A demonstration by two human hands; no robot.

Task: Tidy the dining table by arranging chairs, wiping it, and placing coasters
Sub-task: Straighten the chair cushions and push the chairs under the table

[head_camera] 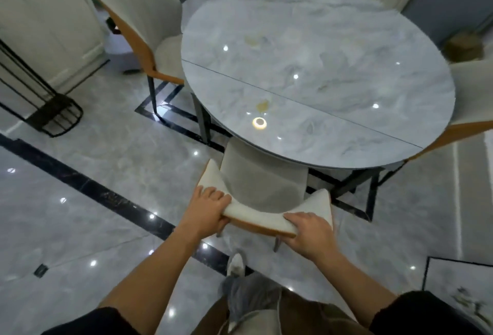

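At the bottom centre of the frame, both hands hold the curved top edge of the near chair (262,182). The left hand (210,208) has its fingers curled over the left corner, and the right hand (309,232) wraps the rim on the right. The chair's seat is partly under the round marble table (333,49) in the middle of the frame. Two yellowish stains (262,105) mark the tabletop. A second chair (144,20) stands at the upper left, and a third chair (470,94) at the right edge.
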